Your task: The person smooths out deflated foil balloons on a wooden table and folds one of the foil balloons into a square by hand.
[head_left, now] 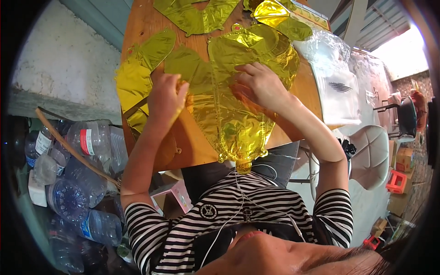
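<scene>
A flat, uninflated gold foil balloon lies spread over the wooden table, its narrow neck hanging past the near edge toward my lap. My left hand is over its left part, fingers curled in and slightly blurred; anything between the fingertips is hidden. On the right part, my right hand has bent fingers closed against the shiny film, the fingertips partly out of sight. More gold foil pieces lie at the left table edge. Another flat foil balloon is at the far side.
Clear plastic packaging covers the table's right edge. Large plastic bottles are piled on the floor at left, beside a curved wooden stick. A pink box sits below the table. A pale chair and red stool stand at right.
</scene>
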{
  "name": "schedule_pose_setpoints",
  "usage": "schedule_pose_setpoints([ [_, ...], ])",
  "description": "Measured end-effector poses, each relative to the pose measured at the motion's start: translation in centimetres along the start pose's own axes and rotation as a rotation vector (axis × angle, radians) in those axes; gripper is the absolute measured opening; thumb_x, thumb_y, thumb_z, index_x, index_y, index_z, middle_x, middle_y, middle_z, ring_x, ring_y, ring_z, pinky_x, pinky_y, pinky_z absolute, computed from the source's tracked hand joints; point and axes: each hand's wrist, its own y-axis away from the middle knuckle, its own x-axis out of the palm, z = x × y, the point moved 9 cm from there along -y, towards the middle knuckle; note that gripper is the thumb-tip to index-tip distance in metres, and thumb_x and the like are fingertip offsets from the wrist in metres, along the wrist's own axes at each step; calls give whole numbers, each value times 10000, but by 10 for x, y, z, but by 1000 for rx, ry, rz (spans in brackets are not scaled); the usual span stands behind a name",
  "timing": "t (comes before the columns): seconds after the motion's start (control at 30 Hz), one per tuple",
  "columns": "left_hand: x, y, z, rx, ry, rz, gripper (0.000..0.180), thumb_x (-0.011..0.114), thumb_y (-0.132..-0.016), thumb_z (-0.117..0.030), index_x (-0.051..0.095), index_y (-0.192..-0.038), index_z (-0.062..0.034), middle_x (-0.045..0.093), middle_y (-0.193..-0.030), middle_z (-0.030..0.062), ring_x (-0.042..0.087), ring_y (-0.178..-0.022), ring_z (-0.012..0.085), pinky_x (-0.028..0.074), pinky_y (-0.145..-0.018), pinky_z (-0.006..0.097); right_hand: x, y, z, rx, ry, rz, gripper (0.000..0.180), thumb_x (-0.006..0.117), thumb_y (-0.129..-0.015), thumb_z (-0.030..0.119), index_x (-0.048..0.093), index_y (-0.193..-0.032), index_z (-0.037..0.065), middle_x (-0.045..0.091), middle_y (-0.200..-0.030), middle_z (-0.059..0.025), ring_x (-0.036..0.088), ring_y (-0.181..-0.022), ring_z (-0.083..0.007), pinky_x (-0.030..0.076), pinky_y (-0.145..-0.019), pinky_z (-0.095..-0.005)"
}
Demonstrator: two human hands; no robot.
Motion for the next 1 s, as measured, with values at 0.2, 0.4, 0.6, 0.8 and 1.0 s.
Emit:
schedule_pose_setpoints([
  [0.2,-2,-19,66,-295,34,85,483,734,-885,-415,679,-1164,-25,676,-1058,144,671,-991,339,538,-854,448,0,-19,1,-16,47,-91,233,734,-877,192,722,-1085,86,662,-1230,-104,632,-1044,-304,532,-902,-410],
  [0.4,15,-49,94,-343,-29,189,467,743,-894,-442,704,-1056,-6,728,-886,143,711,-808,291,548,-769,403,9,-21,31,-232,-83,70,260,717,-805,138,711,-1056,70,656,-1153,-98,614,-1033,-293,514,-907,-406],
  [0.6,32,-68,100,-443,-142,409,514,752,-885,-480,664,-690,-12,654,-593,105,676,-558,250,535,-648,403,21,-13,41,-347,-87,79,228,710,-755,186,695,-945,61,625,-982,-73,590,-962,-279,500,-834,-396],
  [0.8,35,-73,97,-490,-81,443,543,780,-819,-522,723,-708,6,726,-709,143,724,-680,297,565,-672,415,31,-10,42,-331,-76,167,233,726,-731,162,650,-930,68,605,-970,-78,581,-962,-280,490,-870,-401],
  [1.0,53,-77,113,-517,63,440,520,798,-810,-483,704,-689,13,692,-646,121,701,-624,272,548,-635,418,29,-9,44,-347,-66,119,208,727,-742,171,634,-900,74,594,-952,-79,575,-944,-288,487,-855,-403],
])
